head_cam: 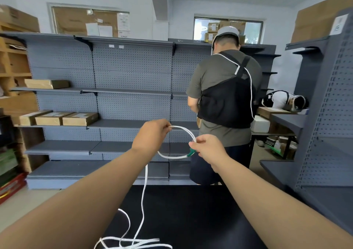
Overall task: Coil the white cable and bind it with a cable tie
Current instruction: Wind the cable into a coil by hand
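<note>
Both hands are raised above a black table (191,220). My left hand (150,134) pinches the white cable (184,130) at the top of a small loop. My right hand (208,147) pinches the same loop on its right side, next to the cable's green plug end (191,152). From the loop the cable hangs down past my left wrist and lies in loose tangled strands (133,242) on the table's near edge. No cable tie is visible.
Grey pegboard shelving (124,96) with cardboard boxes (76,119) stands behind the table. A person in a cap and black vest (225,96) stands with their back to me at the right. More grey shelving (324,115) stands to the right.
</note>
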